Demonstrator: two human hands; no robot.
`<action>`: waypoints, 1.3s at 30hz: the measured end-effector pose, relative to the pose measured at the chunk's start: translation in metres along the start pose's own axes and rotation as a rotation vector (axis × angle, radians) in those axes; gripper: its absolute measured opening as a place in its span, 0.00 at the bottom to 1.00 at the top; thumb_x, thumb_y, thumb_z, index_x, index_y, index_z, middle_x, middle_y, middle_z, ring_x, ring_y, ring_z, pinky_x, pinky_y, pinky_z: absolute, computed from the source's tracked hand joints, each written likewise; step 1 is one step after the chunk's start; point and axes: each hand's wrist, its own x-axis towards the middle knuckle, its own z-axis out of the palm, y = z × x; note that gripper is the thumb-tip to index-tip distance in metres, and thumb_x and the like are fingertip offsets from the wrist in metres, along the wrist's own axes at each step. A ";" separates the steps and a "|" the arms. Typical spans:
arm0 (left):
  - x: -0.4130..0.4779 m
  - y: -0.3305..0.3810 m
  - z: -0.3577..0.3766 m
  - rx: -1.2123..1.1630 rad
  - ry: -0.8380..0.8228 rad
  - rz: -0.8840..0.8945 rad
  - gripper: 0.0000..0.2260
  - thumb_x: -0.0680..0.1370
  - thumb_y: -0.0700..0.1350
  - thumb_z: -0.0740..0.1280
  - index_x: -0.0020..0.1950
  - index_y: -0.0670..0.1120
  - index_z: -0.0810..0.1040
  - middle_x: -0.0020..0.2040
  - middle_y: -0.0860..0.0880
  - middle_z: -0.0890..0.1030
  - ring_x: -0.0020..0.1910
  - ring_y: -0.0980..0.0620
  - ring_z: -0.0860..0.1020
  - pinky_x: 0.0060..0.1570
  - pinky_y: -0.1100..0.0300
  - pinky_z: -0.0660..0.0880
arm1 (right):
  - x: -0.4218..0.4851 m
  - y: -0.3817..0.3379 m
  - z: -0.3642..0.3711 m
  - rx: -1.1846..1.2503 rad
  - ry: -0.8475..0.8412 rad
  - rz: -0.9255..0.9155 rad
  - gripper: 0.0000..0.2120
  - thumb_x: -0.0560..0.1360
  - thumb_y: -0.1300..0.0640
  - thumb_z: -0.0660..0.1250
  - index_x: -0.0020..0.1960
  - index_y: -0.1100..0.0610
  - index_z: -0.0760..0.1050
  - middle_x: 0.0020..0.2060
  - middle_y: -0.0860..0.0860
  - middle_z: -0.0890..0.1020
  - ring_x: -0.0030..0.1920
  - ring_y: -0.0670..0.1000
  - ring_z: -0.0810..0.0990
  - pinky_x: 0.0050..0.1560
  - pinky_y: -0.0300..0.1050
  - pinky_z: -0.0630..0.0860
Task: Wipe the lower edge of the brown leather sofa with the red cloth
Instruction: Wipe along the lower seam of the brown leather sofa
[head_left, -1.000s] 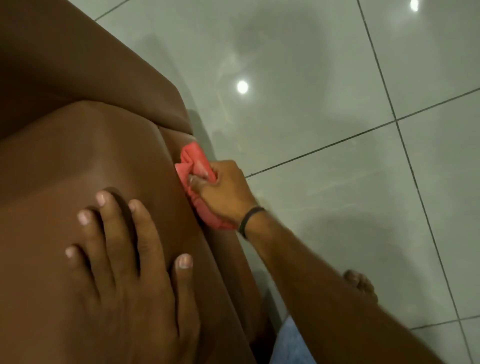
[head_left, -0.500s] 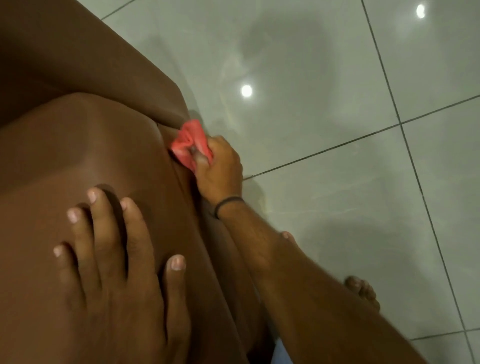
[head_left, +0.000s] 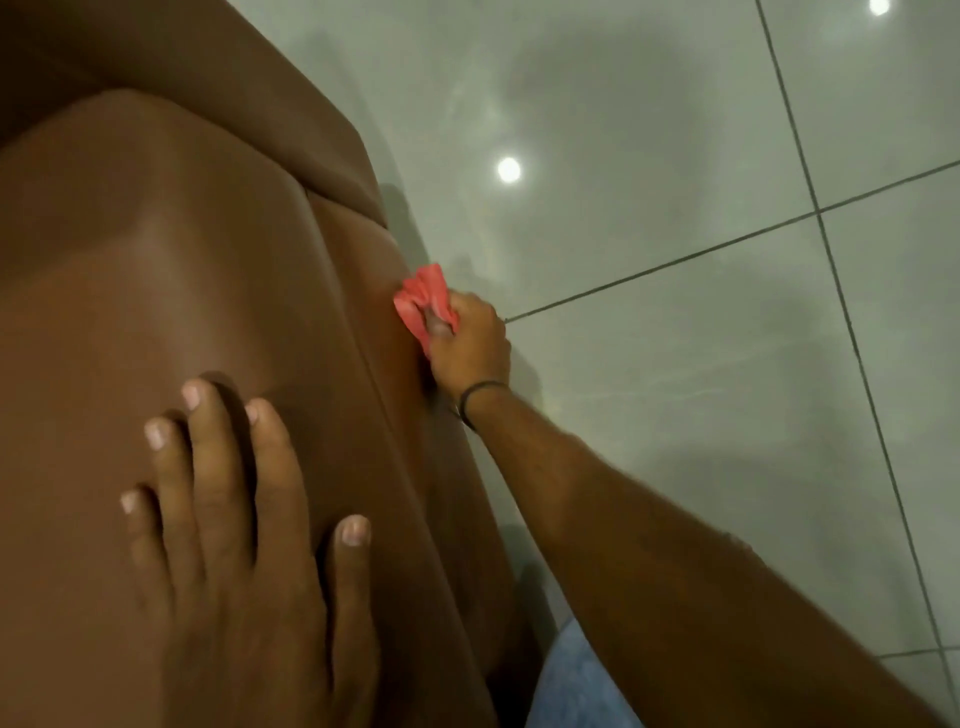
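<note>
Red cloth (head_left: 423, 301) sits bunched in the right hand (head_left: 467, 345), fingers closed around it, pressed against the brown leather sofa (head_left: 156, 270) side; left hand (head_left: 244, 545) lies flat, fingers spread, on the cushion.

From my remote seat, the sofa (head_left: 171, 291) looked like smooth brown leather with a soft, low sheen and stitched seams. The red cloth (head_left: 423, 301) appeared matt, soft and crumpled. The floor tiles (head_left: 649, 156) were glossy, mirroring ceiling lights. A thin dark band (head_left: 480, 397) circled the wrist; its material I couldn't tell.
</note>
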 end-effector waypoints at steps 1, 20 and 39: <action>-0.009 0.001 0.003 -0.018 0.001 -0.011 0.34 0.80 0.52 0.56 0.83 0.36 0.58 0.84 0.33 0.54 0.83 0.33 0.53 0.77 0.30 0.55 | -0.006 -0.008 -0.003 0.025 0.002 -0.068 0.15 0.81 0.44 0.67 0.49 0.54 0.84 0.43 0.52 0.83 0.43 0.55 0.82 0.42 0.50 0.75; -0.164 0.012 0.039 -0.079 -0.008 -0.038 0.32 0.82 0.51 0.55 0.85 0.40 0.54 0.86 0.37 0.51 0.85 0.36 0.50 0.80 0.32 0.54 | -0.254 0.132 -0.070 -0.026 -0.268 -0.025 0.16 0.80 0.46 0.66 0.47 0.58 0.82 0.43 0.59 0.85 0.45 0.62 0.86 0.47 0.61 0.81; -0.234 0.001 0.059 -0.197 0.048 0.045 0.31 0.84 0.54 0.52 0.86 0.47 0.50 0.88 0.48 0.46 0.86 0.48 0.42 0.83 0.45 0.43 | -0.308 0.200 -0.049 0.078 -0.096 -0.044 0.17 0.79 0.43 0.69 0.41 0.55 0.76 0.37 0.58 0.82 0.40 0.63 0.84 0.42 0.62 0.81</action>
